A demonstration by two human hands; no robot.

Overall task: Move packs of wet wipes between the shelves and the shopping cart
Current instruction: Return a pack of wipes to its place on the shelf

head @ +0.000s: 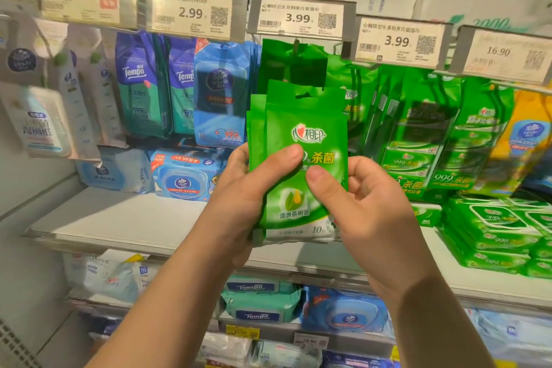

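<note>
- Your left hand (239, 197) grips a small stack of green wet wipe packs (301, 164) from the left edge, thumb across the front pack, fingers hidden behind.
- Your right hand (358, 203) pinches the front pack at its right side, thumb on the face, other fingers curled behind. Both hands are close together on the same stack, thumbs nearly touching.
- The stack sits in the air in front of the shelf, just below the hanging hook (296, 46) under the 3.99 price tag (300, 18). At least three packs fanned; exact count can't tell.
- One more green pack (291, 64) of the same kind hangs on that hook, right behind the stack.
- Cart is not in view, so direction is a judgement: hang holes are up and near the hook, so it reads as either just pulled off or about to go back on.
- Next move, if rehanging: square up the packs so the hang holes line up, then thread them onto the hook tip. If carting: keep the left grip firm, the slick film can slip.
- Neighbours: blue Vinda packs (222, 92) to the left, green multipacks (424, 140) to the right, bare white shelf board (119, 218) below.
</note>
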